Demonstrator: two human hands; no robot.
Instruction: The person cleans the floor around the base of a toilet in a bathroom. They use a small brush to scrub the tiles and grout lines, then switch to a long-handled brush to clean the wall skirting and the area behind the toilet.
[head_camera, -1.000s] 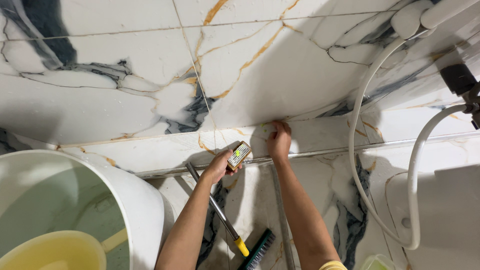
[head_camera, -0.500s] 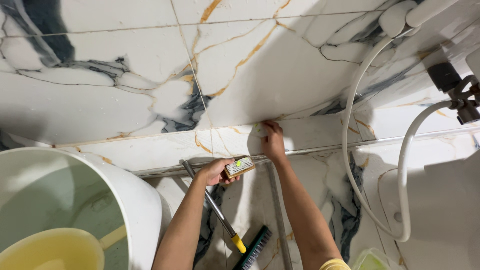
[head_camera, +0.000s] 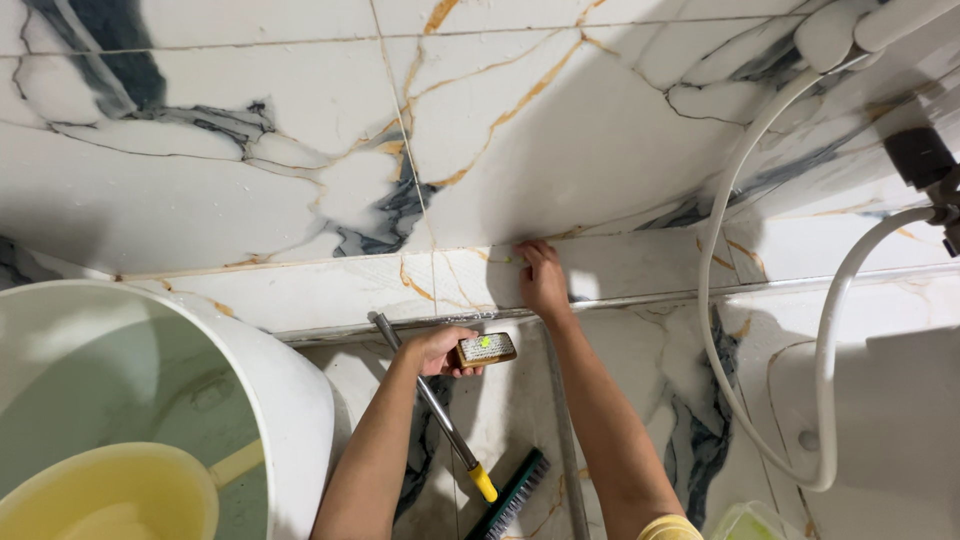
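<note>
The left hand (head_camera: 432, 349) is closed around a small brown scrub brush (head_camera: 485, 349), holding it by one end so its pale bristle face with a yellow-green patch turns up toward the camera. The brush is in the air just in front of the metal strip (head_camera: 650, 298) that runs along the base of the wall, below the low band of tile. The right hand (head_camera: 543, 280) lies palm-down on that low band of white marble tile (head_camera: 620, 262), fingers pressed flat near the joint with the big wall tile (head_camera: 560, 130) above; it grips nothing, and whether a small scrap sits under the fingertips cannot be told.

Just behind the left wrist, a long-handled broom (head_camera: 440, 410) leans across the floor, its metal shaft ending in a yellow collar and a dark green brush head near the bottom edge. A second thin metal strip (head_camera: 560, 420) runs down the floor between the 2 forearms. At the left stands a large white tub (head_camera: 290, 400) holding water, with a yellow dipper (head_camera: 110, 495) floating in it. At the right, 2 white hoses (head_camera: 715, 300) loop down the wall from fittings in the upper corner.
</note>
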